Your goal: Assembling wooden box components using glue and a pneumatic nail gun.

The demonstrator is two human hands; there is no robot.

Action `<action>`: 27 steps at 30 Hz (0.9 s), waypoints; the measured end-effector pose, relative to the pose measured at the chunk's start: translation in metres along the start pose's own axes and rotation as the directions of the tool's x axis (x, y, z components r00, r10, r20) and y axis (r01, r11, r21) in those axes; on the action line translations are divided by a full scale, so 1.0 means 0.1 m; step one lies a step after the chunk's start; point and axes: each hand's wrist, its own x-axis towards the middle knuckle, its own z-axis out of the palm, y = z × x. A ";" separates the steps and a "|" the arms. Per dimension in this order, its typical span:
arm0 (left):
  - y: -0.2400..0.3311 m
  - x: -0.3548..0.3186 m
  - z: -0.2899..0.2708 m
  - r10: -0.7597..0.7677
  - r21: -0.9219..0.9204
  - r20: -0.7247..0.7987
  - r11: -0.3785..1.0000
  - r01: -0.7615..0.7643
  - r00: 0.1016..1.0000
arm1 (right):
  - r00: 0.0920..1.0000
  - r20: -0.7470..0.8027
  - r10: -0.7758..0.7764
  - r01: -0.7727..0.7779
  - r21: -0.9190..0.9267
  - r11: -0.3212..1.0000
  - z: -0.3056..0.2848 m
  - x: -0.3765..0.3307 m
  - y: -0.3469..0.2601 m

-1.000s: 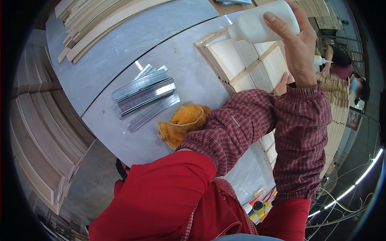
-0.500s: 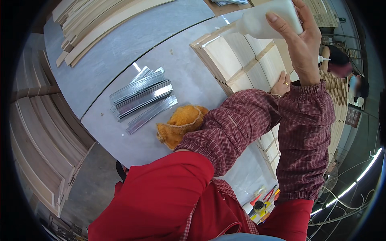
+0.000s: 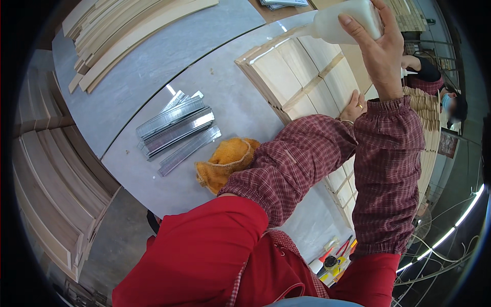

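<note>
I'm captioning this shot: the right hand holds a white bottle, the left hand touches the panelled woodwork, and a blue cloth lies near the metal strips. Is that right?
Not quite: the cloth is orange-yellow, not blue, as the head view shows. The right hand holds a white bottle, the left hand touches the panelled woodwork, and the cloth lies near the metal strips.

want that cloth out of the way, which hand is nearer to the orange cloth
Left. The left hand is on the wooden panels, to the right of the orange cloth; the right hand is farther off, holding the white bottle.
</note>
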 end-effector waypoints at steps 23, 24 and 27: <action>-0.80 0.12 0.78 0.408 0.519 -0.396 0.839 -0.166 0.823 | 0.999 -0.051 -0.008 0.000 -0.156 0.988 0.00 0.10 0.06; -0.83 0.14 0.78 0.421 0.506 -0.442 0.846 -0.167 0.792 | 0.998 -0.055 -0.024 0.013 -0.189 0.982 -0.01 0.11 0.08; -0.75 0.13 0.68 0.411 0.477 -0.469 0.863 -0.168 0.782 | 0.998 -0.060 -0.034 0.020 -0.226 0.974 -0.02 0.18 0.10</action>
